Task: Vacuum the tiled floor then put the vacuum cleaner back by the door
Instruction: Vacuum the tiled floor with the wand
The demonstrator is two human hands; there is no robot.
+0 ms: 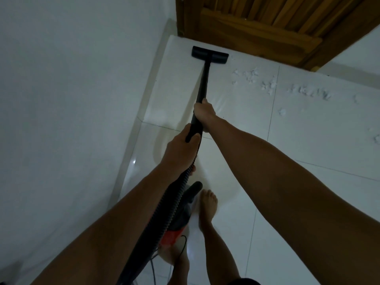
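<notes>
I hold a black vacuum wand (203, 81) with both hands. My right hand (205, 115) grips the tube higher up, and my left hand (178, 151) grips its lower end where the ribbed hose (174, 202) joins. The flat black floor nozzle (209, 54) rests on the white tiled floor (287, 161) in the corner, close to the wooden door (257, 23). The red and dark vacuum body (181, 221) sits on the floor by my bare feet. White scraps of debris (269, 86) lie scattered to the right of the nozzle.
A white wall (72, 99) runs along the left with a pale skirting strip (141, 112) at its foot. My bare right foot (208, 204) stands just right of the vacuum body. A thin black power cord (183, 245) trails behind the machine.
</notes>
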